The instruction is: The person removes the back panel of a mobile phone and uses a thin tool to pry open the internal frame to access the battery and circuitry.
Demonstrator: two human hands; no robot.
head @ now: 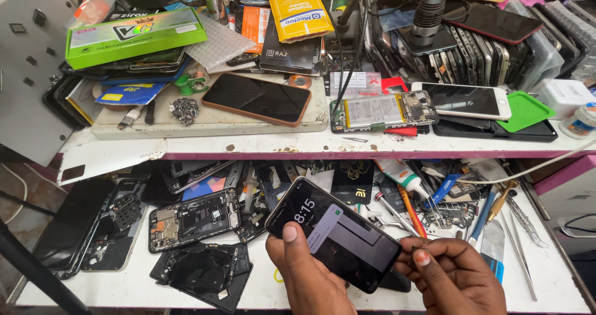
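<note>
Smartphone [335, 235] gripped by left hand [307, 271] fingers; right hand [450, 271] fingers pinch its lower edge above crowded table [546, 271].

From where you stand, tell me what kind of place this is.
Most likely a phone repair bench. The left hand holds a lit smartphone, an opened phone lies with its boards bare, and tweezers and screwdrivers lie scattered about.

Bright, even light; sharp focus.

A lit dark phone screen [335, 235] low centre; green box [133, 34] upper left; yellow packet [298, 9] top centre.
</note>
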